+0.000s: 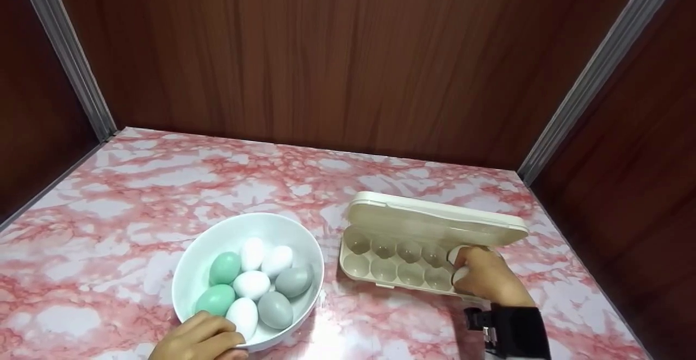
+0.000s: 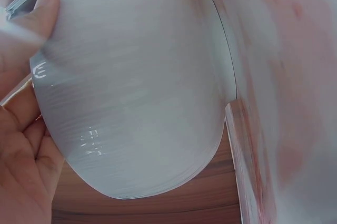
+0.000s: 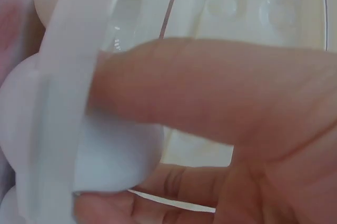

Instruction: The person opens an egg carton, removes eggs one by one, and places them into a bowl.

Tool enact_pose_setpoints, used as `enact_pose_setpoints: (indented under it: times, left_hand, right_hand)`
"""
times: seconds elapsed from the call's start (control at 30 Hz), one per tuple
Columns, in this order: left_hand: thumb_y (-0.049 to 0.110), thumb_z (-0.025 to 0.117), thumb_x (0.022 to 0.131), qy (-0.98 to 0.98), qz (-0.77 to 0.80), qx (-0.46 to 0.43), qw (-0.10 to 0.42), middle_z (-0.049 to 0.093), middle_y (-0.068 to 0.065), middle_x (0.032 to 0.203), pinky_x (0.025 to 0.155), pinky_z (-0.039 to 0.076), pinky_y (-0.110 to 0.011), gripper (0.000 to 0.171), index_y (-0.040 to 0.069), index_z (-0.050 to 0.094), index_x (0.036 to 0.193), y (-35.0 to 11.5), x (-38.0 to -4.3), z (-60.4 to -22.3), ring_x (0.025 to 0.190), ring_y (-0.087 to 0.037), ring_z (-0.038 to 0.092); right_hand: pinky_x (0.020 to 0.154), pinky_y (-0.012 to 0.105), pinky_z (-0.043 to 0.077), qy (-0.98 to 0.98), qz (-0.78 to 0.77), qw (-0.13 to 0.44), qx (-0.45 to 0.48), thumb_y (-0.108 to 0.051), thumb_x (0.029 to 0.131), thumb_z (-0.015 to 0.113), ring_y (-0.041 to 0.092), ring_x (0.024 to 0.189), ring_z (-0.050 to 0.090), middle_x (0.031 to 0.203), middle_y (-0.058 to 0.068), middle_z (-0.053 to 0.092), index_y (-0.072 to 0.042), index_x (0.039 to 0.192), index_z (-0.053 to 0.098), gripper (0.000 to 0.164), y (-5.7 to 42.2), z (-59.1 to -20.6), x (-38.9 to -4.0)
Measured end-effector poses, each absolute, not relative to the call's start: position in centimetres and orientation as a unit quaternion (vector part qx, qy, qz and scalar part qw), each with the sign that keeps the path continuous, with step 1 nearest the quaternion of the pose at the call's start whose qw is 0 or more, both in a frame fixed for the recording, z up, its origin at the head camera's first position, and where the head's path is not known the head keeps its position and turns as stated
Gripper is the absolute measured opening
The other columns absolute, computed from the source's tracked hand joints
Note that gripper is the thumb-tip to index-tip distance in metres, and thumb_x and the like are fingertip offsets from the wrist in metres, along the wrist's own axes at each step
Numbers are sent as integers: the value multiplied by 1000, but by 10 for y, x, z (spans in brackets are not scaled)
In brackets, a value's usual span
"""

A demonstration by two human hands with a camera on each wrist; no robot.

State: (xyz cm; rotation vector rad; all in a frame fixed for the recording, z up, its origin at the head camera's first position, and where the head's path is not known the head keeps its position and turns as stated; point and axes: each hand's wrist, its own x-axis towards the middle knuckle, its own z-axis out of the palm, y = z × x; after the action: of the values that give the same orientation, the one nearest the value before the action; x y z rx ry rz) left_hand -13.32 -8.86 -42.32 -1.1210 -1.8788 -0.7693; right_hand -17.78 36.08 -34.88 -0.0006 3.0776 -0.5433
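Observation:
A white bowl (image 1: 187, 256) stands on the table, holding two green eggs, two grey eggs and several white eggs (image 1: 252, 285). My left hand (image 1: 201, 338) grips the bowl's near rim; in the left wrist view its thumb (image 2: 47, 11) lies against the bowl's outer side. To the right is a cream egg box (image 1: 380, 285) with its hinged lid (image 1: 435, 210) raised. At the box's right end my right hand (image 1: 486, 275) holds a white egg (image 3: 118, 153) between thumb and fingers, low in a cup. Another white egg (image 1: 457, 254) shows just behind the fingers.
Several cups (image 1: 383, 269) along the left and middle of the box hold no egg. Pink-and-white marbled table (image 1: 136, 186) surrounds bowl and box. Dark wood panels (image 1: 326, 61) with metal corner strips (image 1: 587, 93) enclose the back and sides.

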Motion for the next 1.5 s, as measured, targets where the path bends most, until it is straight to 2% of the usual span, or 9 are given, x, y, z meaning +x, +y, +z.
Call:
enact_pose_setpoints:
  times: [0.23, 0.43, 0.57, 0.8, 0.97, 1.23, 1.5]
  left_hand:
    - [35, 59, 100, -752, -313, -440, 378, 59, 9, 81, 63, 38, -7, 24, 22, 69, 82, -91, -131, -423, 72, -3, 48]
    - [35, 59, 100, -742, -311, -446, 392, 59, 8, 80, 61, 38, -8, 26, 20, 69, 81, -90, -132, -422, 71, -4, 49]
    - [35, 59, 100, -745, -313, -444, 388, 59, 8, 80, 61, 38, -8, 26, 20, 68, 80, -89, -131, -422, 71, -4, 49]
    - [35, 59, 100, -743, -312, -448, 387, 59, 7, 79, 61, 38, -8, 26, 20, 68, 81, -89, -132, -421, 71, -5, 49]
    - [35, 57, 101, -736, -304, -452, 401, 60, 7, 79, 62, 38, -7, 28, 19, 68, 80, -88, -134, -421, 71, -5, 49]
    - [35, 57, 101, -736, -306, -448, 406, 59, 7, 79, 61, 38, -7, 30, 19, 68, 79, -87, -133, -421, 70, -4, 49]
    - [36, 55, 102, -732, -303, -448, 414, 59, 7, 78, 61, 37, -7, 32, 19, 67, 77, -86, -134, -421, 70, -4, 48]
  right_hand:
    - [69, 31, 44, 975, -219, 37, 16, -1, 62, 65, 18, 77, 55, 81, 0, 64, -11, 84, 67, 24, 363, -346, -176]
    - [71, 35, 46, 977, -211, 28, 15, 0, 65, 63, 22, 82, 56, 90, 6, 66, -7, 93, 68, 30, 365, -341, -177]
    - [74, 41, 48, 980, -198, 14, 25, -1, 67, 66, 25, 85, 57, 96, 10, 65, -5, 99, 66, 32, 365, -338, -176]
    - [77, 47, 49, 981, -190, -24, 26, -6, 70, 69, 26, 86, 58, 96, 12, 65, -4, 101, 67, 31, 362, -334, -175]
    - [78, 46, 48, 979, -195, -41, 35, -9, 73, 68, 28, 89, 57, 99, 15, 63, -5, 102, 67, 30, 357, -332, -176]
    - [77, 45, 47, 976, -199, -91, 14, -6, 70, 67, 29, 91, 56, 103, 18, 62, -6, 102, 67, 32, 344, -333, -178]
    - [72, 46, 50, 978, -182, -96, 25, -13, 75, 67, 25, 85, 60, 106, 12, 62, -13, 104, 67, 29, 323, -334, -179]
